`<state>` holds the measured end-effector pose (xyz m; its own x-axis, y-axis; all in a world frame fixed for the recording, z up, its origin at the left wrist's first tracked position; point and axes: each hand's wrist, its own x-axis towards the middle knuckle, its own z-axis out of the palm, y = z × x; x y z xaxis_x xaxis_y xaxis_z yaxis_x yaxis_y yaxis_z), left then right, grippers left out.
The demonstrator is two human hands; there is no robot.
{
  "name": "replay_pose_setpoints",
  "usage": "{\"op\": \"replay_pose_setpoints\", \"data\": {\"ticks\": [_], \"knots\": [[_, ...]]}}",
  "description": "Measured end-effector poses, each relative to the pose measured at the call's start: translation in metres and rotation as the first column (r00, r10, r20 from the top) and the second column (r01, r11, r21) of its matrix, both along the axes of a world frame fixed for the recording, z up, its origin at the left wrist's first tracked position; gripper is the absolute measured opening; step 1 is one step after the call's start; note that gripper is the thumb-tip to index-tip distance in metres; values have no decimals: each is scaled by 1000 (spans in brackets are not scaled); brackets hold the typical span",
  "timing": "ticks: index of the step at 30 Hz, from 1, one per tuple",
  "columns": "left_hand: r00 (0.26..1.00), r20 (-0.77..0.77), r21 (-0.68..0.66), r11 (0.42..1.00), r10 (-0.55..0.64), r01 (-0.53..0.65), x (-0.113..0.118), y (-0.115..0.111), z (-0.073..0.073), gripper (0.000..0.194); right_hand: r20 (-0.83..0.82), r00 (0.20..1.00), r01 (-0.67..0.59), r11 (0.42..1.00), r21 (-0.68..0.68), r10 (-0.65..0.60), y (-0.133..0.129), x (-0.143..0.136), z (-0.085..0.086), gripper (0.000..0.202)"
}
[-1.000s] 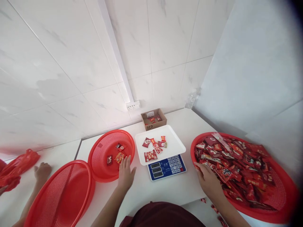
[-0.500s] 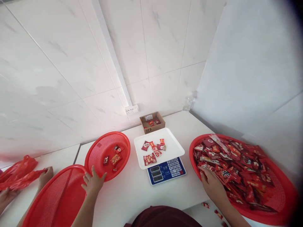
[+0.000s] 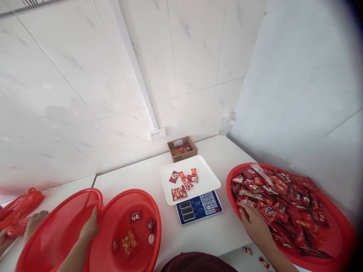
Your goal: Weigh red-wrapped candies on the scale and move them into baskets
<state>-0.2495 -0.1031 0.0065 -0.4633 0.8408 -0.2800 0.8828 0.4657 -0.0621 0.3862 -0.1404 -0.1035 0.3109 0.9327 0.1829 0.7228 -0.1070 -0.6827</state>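
Observation:
My left hand [image 3: 90,227] grips at the meeting rims of two red plastic baskets, thumb up and fingers partly hidden; which rim it holds I cannot tell. The left basket [image 3: 61,211] is tilted. Several wrapped snacks, including an orange-red packet [image 3: 131,243], lie in the nearer basket [image 3: 155,211] beside it. At the right, my right hand [image 3: 253,223] is closed on the near-left rim of a large red basket [image 3: 342,241] heaped with red-wrapped snacks [image 3: 283,204]. Between my hands, a white tray [image 3: 208,177] with several snack packets [image 3: 179,192] rests on a blue digital scale [image 3: 198,207].
An open cardboard box [image 3: 184,153] with snacks stands behind the scale, near a wall socket [image 3: 157,133]. A clear bottle [image 3: 224,126] is in the corner. At far left another person's hands [image 3: 35,223] handle a red plastic bag [image 3: 24,204]. Fallen packets [image 3: 247,250] lie below the table edge.
My left hand has gone from spread fingers to a grip, moving down and left. The basket with few snacks has come nearer, its contents shifting. My right hand has stayed on its rim.

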Motion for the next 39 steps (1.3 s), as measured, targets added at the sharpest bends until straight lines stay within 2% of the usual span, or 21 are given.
{"op": "replay_pose_setpoints", "data": {"ticks": [3, 5, 10, 15, 19, 22, 26, 28, 31, 33, 35, 38, 39], "knots": [[997, -53, -111, 992, -63, 57, -13, -5, 5, 69, -3, 1000, -3, 1000, -6, 3, 0, 0, 2, 37], [984, -90, -129, 982, -154, 141, -11, -8, 8, 69, -3, 1000, -1, 1000, -8, 1, 0, 0, 2, 36], [911, -150, -152, 919, -385, 364, 24, -3, 12, 71, 0, 1000, 7, 1000, -1, -7, 0, 1, -1, 35], [904, -134, -161, 909, -406, 385, 47, 13, 9, 67, -9, 1000, 2, 1000, -10, -2, 0, 1, -2, 36], [902, -92, -69, 907, -421, 416, 64, 29, 6, 69, -19, 1000, 6, 1000, 0, -6, 0, 0, 0, 35], [878, -19, 99, 873, -479, 478, 100, 42, 6, 66, -19, 1000, 15, 1000, -17, -15, 0, 0, -2, 37], [758, 119, 303, 751, -641, 587, 185, 56, 2, 53, -8, 1000, 7, 1000, -23, -7, 1, 3, -6, 38], [664, 200, 342, 686, -720, 642, 231, 62, -2, 43, 2, 1000, 7, 999, -31, -7, 1, 4, -8, 38], [568, 308, 330, 646, -763, 689, 286, 69, -10, 45, 8, 1000, 10, 1000, -27, -9, 1, 5, -8, 38], [536, 346, 294, 631, -770, 718, 308, 72, -16, 46, 10, 1000, 16, 1000, -22, -16, 1, 5, -7, 39], [524, 347, 263, 617, -778, 742, 320, 73, -21, 44, 9, 1000, 21, 1000, -15, -21, 1, 5, -6, 39], [524, 325, 258, 606, -788, 752, 323, 72, -25, 41, 6, 1000, 18, 1000, 3, -18, 2, 4, -6, 38], [543, 313, 271, 621, -779, 735, 320, 72, -25, 39, 6, 1000, 19, 1000, 1, -19, 2, 5, -6, 37]]}}
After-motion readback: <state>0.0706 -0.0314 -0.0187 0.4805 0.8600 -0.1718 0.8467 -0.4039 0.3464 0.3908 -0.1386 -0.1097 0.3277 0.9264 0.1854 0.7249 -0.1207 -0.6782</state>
